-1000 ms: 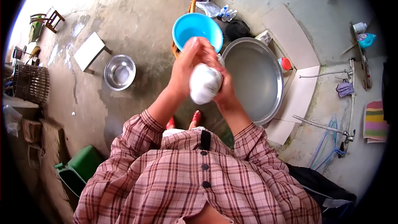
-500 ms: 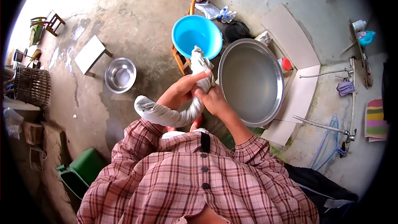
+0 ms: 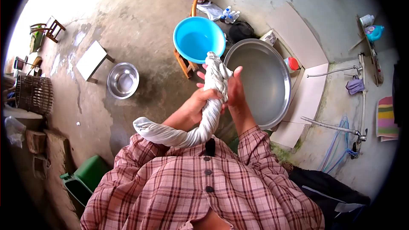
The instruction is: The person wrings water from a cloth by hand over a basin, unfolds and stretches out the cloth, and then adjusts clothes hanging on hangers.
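Note:
A long white cloth (image 3: 215, 76), twisted like a rope, is in front of my body. Its upper end is near the blue basin (image 3: 200, 38), and its lower part bends left across my left forearm. My left hand (image 3: 199, 103) is closed around the cloth's middle. Against the cloth's right side is my right hand (image 3: 235, 90), its thumb lifted away. Stretched fingertips show past the cloth's left edge and appear to belong to this hand, passing beneath. A large metal basin (image 3: 289, 87) of cloudy water stands to the right.
A small metal bowl (image 3: 111, 86) and a white-topped stool (image 3: 91, 59) are to the left. The blue basin rests on a wooden chair (image 3: 184, 64). A red-lidded jar (image 3: 293, 64) stands beside the large basin. Taps (image 3: 360, 136) line the right wall; a green bin (image 3: 87, 172) is lower left.
My right hand has loosened from its closed grip, with thumb and fingers now extended. My left hand has shifted slightly down, and the cloth's bend hangs lower and closer to my body.

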`<state>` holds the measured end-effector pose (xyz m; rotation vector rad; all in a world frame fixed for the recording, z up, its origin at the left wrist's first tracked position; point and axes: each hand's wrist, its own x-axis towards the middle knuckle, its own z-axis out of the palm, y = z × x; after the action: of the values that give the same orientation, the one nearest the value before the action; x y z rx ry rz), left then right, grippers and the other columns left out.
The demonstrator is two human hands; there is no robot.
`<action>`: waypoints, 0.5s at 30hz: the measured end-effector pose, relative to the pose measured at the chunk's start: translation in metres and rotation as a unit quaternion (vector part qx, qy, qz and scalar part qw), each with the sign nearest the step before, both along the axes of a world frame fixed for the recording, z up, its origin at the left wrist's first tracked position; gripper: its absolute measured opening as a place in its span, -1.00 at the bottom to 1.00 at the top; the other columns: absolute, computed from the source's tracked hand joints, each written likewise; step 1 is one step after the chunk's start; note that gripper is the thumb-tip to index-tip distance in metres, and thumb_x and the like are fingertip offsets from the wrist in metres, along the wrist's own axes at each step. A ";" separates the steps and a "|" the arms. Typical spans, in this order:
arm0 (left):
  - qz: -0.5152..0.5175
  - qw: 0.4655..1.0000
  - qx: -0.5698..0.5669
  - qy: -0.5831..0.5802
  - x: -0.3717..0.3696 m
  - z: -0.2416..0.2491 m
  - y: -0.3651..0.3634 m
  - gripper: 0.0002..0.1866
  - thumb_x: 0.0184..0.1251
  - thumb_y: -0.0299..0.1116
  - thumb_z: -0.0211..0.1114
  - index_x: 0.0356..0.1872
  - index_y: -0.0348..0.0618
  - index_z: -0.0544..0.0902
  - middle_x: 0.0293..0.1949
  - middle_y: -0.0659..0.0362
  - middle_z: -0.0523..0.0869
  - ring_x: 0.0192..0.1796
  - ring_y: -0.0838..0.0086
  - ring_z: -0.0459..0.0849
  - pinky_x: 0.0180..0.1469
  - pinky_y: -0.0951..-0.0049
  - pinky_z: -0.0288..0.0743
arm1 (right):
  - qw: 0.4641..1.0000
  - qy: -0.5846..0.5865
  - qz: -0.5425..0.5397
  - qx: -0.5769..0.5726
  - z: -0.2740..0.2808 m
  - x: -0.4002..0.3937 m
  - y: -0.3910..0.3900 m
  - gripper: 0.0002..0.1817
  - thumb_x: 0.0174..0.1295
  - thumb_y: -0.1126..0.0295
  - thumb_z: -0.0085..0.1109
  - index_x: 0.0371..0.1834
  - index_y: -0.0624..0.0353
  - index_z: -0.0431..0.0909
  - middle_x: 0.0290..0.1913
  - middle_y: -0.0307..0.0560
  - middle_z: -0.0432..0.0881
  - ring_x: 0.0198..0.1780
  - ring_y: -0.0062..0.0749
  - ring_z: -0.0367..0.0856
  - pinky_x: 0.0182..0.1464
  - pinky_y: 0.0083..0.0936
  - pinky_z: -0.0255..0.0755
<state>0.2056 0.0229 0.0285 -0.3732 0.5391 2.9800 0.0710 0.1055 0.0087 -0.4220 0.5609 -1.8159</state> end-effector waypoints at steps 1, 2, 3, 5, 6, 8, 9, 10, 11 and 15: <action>-0.035 0.998 0.056 -0.001 0.001 0.004 0.004 -0.63 0.08 -0.38 0.20 -0.09 -0.35 0.49 -0.37 0.01 0.61 -0.36 0.34 0.60 -0.31 0.34 0.54 | 0.997 -0.054 -0.047 -0.005 0.016 0.012 -0.010 -0.02 0.17 -0.38 -0.07 0.54 -0.08 -0.11 0.40 0.19 0.22 0.28 0.09 0.41 0.09 0.12 0.49; -0.033 0.996 0.078 -0.001 0.001 0.008 0.009 -0.63 0.07 -0.38 0.21 -0.08 -0.36 0.49 -0.35 0.01 0.61 -0.35 0.33 0.61 -0.29 0.33 0.55 | 0.996 -0.066 -0.062 -0.006 0.028 0.015 -0.012 -0.12 0.19 -0.25 0.06 0.47 -0.07 0.02 0.27 0.15 0.35 0.14 0.01 0.51 -0.03 0.03 0.57; -0.031 0.994 0.100 -0.001 0.002 0.011 0.012 -0.63 0.07 -0.39 0.21 -0.08 -0.37 0.49 -0.34 0.00 0.62 -0.34 0.32 0.62 -0.28 0.31 0.57 | 0.994 -0.078 -0.077 -0.007 0.033 0.014 -0.015 -0.22 0.21 -0.13 0.19 0.41 -0.06 0.16 0.14 0.11 0.47 0.01 -0.08 0.61 -0.15 -0.06 0.64; -0.035 0.998 0.037 -0.021 0.005 0.011 0.010 -0.63 0.08 -0.42 0.22 -0.08 -0.38 0.49 -0.31 -0.01 0.63 -0.32 0.31 0.64 -0.26 0.29 0.58 | 0.989 0.047 -0.072 0.118 0.045 0.007 -0.024 -0.45 0.18 0.26 0.34 0.21 -0.02 0.31 -0.01 0.06 0.52 -0.20 -0.27 0.63 -0.32 -0.28 0.65; -0.037 0.999 0.005 -0.030 0.007 0.011 0.009 -0.64 0.08 -0.43 0.22 -0.08 -0.38 0.49 -0.30 -0.01 0.64 -0.30 0.31 0.65 -0.25 0.28 0.58 | 0.966 0.096 -0.110 0.212 0.053 0.010 -0.023 -0.62 0.08 0.52 0.31 -0.08 0.02 0.35 -0.30 -0.08 0.50 -0.39 -0.44 0.54 -0.47 -0.36 0.60; -0.054 0.995 -0.068 -0.041 0.006 -0.001 0.003 -0.65 0.07 -0.47 0.23 -0.08 -0.38 0.50 -0.27 0.00 0.65 -0.28 0.30 0.66 -0.24 0.28 0.59 | 0.910 0.290 -0.148 0.257 0.035 0.006 -0.029 -0.66 0.05 0.57 0.29 -0.18 0.07 0.34 -0.41 -0.11 0.51 -0.51 -0.47 0.53 -0.55 -0.38 0.56; -0.064 0.991 -0.105 -0.047 0.004 -0.009 0.003 -0.66 0.07 -0.50 0.23 -0.08 -0.38 0.50 -0.26 0.01 0.65 -0.27 0.29 0.67 -0.23 0.28 0.59 | 0.867 0.387 -0.170 0.262 0.015 0.003 -0.030 -0.67 0.05 0.57 0.28 -0.20 0.09 0.34 -0.43 -0.11 0.51 -0.54 -0.47 0.52 -0.57 -0.40 0.54; -0.038 0.990 -0.123 -0.054 0.002 -0.018 0.006 -0.63 0.05 -0.55 0.24 -0.05 -0.35 0.49 -0.26 0.07 0.65 -0.26 0.34 0.66 -0.21 0.33 0.57 | 0.825 0.446 -0.193 0.287 0.006 0.005 -0.030 -0.68 0.03 0.56 0.27 -0.20 0.11 0.35 -0.43 -0.11 0.51 -0.54 -0.46 0.52 -0.55 -0.43 0.50; -0.029 0.987 -0.154 -0.043 0.000 -0.027 0.008 -0.61 0.05 -0.55 0.24 -0.03 -0.34 0.47 -0.25 0.08 0.65 -0.24 0.35 0.65 -0.19 0.34 0.56 | 0.777 0.501 -0.215 0.314 -0.001 0.008 -0.031 -0.69 0.02 0.55 0.26 -0.20 0.14 0.36 -0.44 -0.12 0.51 -0.55 -0.44 0.52 -0.54 -0.45 0.46; 0.001 0.967 -0.253 -0.014 0.002 -0.031 0.007 -0.48 0.01 -0.56 0.30 0.08 -0.28 0.40 -0.16 0.14 0.62 -0.10 0.43 0.61 -0.02 0.40 0.48 | 0.726 0.532 -0.272 0.340 -0.006 0.020 -0.026 -0.65 -0.01 0.51 0.28 -0.16 0.19 0.37 -0.35 -0.06 0.56 -0.35 -0.38 0.59 -0.31 -0.40 0.50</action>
<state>0.2073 0.0301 -0.0020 -0.4473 1.2990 2.7932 0.0911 0.0792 0.0025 -0.8247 2.2711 -1.5587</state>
